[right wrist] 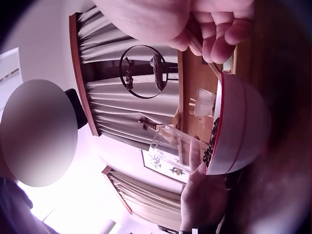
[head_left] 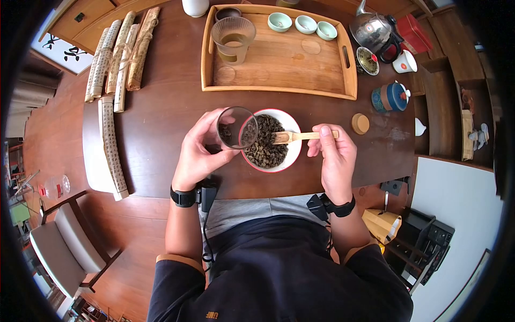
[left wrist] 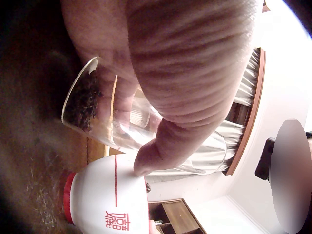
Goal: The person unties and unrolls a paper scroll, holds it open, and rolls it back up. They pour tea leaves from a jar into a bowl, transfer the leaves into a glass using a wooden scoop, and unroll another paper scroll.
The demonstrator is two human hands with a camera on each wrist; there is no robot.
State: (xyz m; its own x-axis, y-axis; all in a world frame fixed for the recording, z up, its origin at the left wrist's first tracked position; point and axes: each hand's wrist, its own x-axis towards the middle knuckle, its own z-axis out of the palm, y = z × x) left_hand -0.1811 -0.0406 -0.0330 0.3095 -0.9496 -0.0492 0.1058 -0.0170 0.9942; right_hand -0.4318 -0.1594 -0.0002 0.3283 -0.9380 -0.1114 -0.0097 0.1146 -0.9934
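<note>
A white bowl with a red rim point(head_left: 292, 153) holds dark rolled tea leaves point(head_left: 265, 147); its outer side point(left wrist: 105, 190) carries red characters. The left hand point(head_left: 201, 153) grips a clear glass point(head_left: 230, 129) beside and partly over the bowl's left edge. Some dark leaves point(left wrist: 84, 102) lie at the bottom of that glass in the left wrist view. The right hand point(head_left: 335, 158) pinches the handle of a wooden scoop point(head_left: 311, 136), whose tip rests among the leaves in the bowl. In the right wrist view the right hand point(right wrist: 195, 24) is above the bowl point(right wrist: 241, 126).
Behind the bowl stands a wooden tray point(head_left: 279, 91) with a ribbed glass pitcher point(head_left: 233, 40) and several green cups. Bamboo scrolls point(head_left: 110, 145) lie at the left. At the right are a kettle point(head_left: 370, 29), a blue jar point(head_left: 396, 97) and a round wooden lid point(head_left: 360, 123).
</note>
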